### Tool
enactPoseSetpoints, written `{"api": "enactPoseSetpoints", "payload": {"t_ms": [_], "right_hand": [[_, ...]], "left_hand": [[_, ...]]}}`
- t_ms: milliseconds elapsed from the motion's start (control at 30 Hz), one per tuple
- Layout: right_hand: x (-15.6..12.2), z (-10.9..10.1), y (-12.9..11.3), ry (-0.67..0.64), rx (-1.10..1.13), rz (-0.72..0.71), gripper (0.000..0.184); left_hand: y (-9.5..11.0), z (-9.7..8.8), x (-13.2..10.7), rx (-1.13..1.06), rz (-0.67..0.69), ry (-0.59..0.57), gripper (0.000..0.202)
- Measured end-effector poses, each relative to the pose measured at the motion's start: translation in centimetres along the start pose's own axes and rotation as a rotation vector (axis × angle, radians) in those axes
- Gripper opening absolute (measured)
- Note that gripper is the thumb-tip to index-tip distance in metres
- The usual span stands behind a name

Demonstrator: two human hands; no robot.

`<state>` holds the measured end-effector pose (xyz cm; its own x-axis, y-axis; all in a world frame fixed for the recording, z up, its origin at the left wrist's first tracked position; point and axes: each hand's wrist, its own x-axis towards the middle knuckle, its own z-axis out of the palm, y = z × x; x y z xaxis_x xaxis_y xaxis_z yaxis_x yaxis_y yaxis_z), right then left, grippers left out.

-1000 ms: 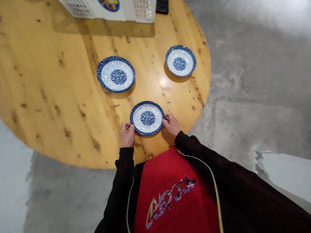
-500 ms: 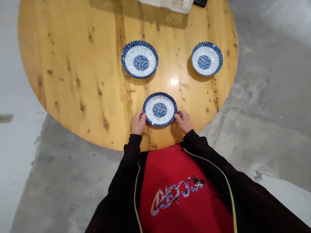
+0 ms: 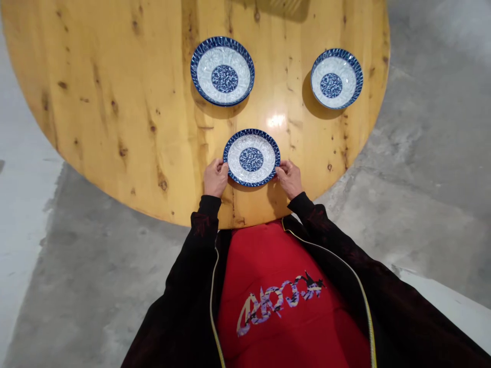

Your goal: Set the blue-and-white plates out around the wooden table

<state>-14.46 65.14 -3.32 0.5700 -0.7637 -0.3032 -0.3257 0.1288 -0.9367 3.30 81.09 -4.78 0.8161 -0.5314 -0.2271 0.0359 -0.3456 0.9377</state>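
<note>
Places the nearest plate [image 3: 251, 158], left hand [image 3: 215, 178] and right hand [image 3: 289, 179], plus the left plate [image 3: 224, 76] and right dish [image 3: 332, 84], higher and farther right in view than a second ago. Has lost a white basket and black object past the top edge. Takes in more pale floor [image 3: 19, 153] at left.

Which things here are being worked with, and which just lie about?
Being handled:
near plate, its rim held by left hand and right hand

Lying about, apparently:
upper-left dish
upper-right dish
both untouched on the wooden table, possibly related by matching pattern
</note>
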Motion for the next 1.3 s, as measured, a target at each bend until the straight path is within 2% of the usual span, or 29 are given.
{"api": "enactPoseSetpoints", "payload": {"t_ms": [233, 367, 533, 667, 867, 1000, 1133, 1300], "right_hand": [[-0.7, 0.1, 0.1, -0.030, -0.036, 0.012, 0.021], [-0.9, 0.2, 0.4, -0.045, -0.016, 0.044, 0.021], [-1.5, -0.6, 0.9, 0.010, 0.140, 0.158, 0.018], [-2.5, -2.3, 1.0, 0.055, 0.220, 0.211, 0.021], [-5.5, -5.3, 1.7, 0.173, 0.263, 0.256, 0.022], [-7.7, -6.7, 2.1, 0.166, 0.309, 0.275, 0.028], [-9.0, -9.0, 2.6, 0.227, 0.325, 0.224, 0.033], [-9.2, -11.5, 3.4, 0.311, 0.276, 0.212, 0.028]], "left_hand": [[0.9, -0.4, -1.0, 0.027, -0.051, -0.043, 0.025], [1.3, -0.8, -2.0, 0.010, -0.173, 0.025, 0.025], [1.7, -1.5, -3.4, -0.050, -0.245, 0.060, 0.022], [2.0, -2.0, -4.3, -0.085, -0.231, 0.104, 0.025], [1.2, -3.0, -6.1, -0.096, -0.268, 0.167, 0.027], [1.1, -3.6, -8.0, -0.095, -0.299, 0.214, 0.027], [1.1, -3.6, -9.5, -0.078, -0.296, 0.234, 0.028], [0.4, -2.8, -10.7, -0.072, -0.304, 0.223, 0.028]]}}
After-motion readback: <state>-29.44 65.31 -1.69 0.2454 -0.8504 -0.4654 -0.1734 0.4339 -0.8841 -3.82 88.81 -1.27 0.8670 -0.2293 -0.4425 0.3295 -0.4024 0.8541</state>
